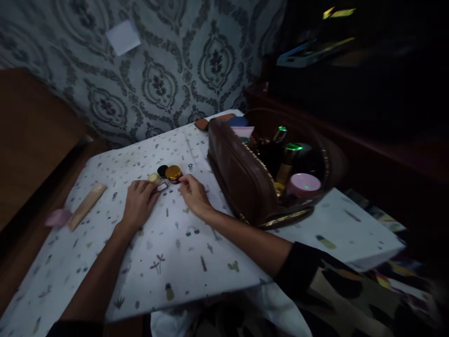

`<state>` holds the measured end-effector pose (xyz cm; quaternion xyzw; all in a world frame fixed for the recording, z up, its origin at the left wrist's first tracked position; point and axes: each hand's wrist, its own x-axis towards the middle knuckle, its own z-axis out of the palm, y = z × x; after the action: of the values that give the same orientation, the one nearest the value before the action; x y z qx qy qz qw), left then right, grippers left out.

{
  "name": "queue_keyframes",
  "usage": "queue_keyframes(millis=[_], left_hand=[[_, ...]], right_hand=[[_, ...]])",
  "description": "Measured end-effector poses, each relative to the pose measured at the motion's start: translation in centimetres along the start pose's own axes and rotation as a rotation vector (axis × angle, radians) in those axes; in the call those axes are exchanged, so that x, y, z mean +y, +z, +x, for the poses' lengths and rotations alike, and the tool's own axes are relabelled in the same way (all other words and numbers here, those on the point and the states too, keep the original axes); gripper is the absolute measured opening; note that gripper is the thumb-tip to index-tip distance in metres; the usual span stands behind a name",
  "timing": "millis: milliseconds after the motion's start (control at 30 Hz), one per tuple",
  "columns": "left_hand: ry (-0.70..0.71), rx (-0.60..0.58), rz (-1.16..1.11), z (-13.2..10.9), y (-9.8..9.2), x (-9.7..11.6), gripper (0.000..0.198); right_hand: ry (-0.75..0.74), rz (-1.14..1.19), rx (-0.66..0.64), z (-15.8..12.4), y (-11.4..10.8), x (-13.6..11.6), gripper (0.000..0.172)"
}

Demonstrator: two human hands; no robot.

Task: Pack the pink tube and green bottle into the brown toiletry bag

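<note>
My left hand (138, 201) rests on the patterned tabletop with its fingers curled. Thumb and fingers meet at a small rectangular item (162, 187) with a pale face and dark rim. Just beyond those fingers sits a small cream-coloured round piece (154, 178), partly hidden. A black round cap (162, 170) lies behind it, beside a small jar with a gold lid (173, 173). My right hand (194, 194) reaches in from the right, its bent fingertips against the jar's right side. Whether the grip closes fully round the jar is hard to see.
An unzipped brown bag (242, 182) stands right of my hands, holding a pink-lidded jar (304, 183), bottles and tubes. A beige tube (86, 206) and a blurred pink object (58, 217) lie at the table's left edge. A patterned wall (157, 84) rises behind the table.
</note>
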<state>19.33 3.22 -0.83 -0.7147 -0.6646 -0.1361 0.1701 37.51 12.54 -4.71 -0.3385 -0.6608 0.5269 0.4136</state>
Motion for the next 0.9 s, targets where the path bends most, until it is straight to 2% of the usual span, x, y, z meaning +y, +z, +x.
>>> queue_keyframes(millis=[100, 200, 333, 433, 533, 667, 767, 900], left_hand=[[-0.066, 0.078, -0.052, 0.3, -0.3, 0.1, 0.029], [-0.036, 0.121, -0.123, 2.3, 0.0, 1.4, 0.036], [-0.024, 0.002, -0.122, 5.7, 1.2, 3.6, 0.044], [-0.029, -0.076, -0.077, 7.0, 2.2, 4.5, 0.043], [-0.018, -0.092, -0.068, 6.8, 2.8, 4.8, 0.035], [-0.011, -0.065, -0.102, 5.8, 3.0, 4.8, 0.036], [0.005, 0.004, -0.158, 5.5, 3.3, 4.5, 0.041], [0.037, 0.111, -0.253, 5.2, 3.1, 4.7, 0.038]], right_hand=[[0.0, 0.026, 0.018, 0.2, 0.1, 0.7, 0.021], [-0.003, 0.044, 0.042, 0.3, 0.1, 1.3, 0.024], [0.005, 0.08, 0.056, 0.4, 0.1, 1.8, 0.029], [0.017, 0.108, 0.047, 0.6, -0.1, 2.0, 0.036], [0.031, 0.124, 0.034, 0.7, -0.3, 2.2, 0.04], [0.068, 0.133, 0.042, 0.5, -0.2, 2.2, 0.039], [0.094, 0.159, 0.058, 0.5, 0.0, 2.0, 0.034], [0.1, 0.251, 0.043, 0.7, 0.5, 1.3, 0.032]])
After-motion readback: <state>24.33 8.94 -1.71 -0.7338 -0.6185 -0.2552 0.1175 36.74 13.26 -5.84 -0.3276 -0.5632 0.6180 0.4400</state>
